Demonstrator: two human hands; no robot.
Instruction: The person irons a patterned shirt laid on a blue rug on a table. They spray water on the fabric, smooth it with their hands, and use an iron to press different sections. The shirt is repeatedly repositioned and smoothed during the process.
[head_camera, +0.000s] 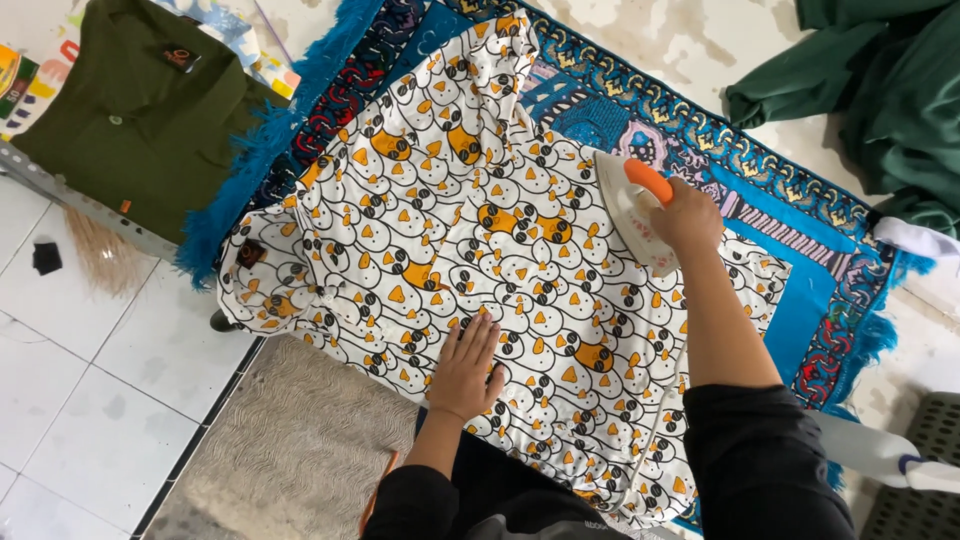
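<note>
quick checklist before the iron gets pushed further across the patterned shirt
1. Right hand grips the orange handle of the iron: ok.
2. Left hand lies flat on the patterned shirt, apart from the iron: ok.
3. Shirt lies on the blue fringed mat: ok.
4. Fabric smooth around the iron: cannot tell; folds show near the collar.
5. Cord clear of the path: cannot tell.
6. Green shirt lies aside: ok.

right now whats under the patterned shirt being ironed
A blue patterned mat with a fringed edge lies under the patterned shirt and shows around it at the top and right. Whatever supports the mat is covered. The left hand presses the shirt; the right hand grips the iron.
</note>
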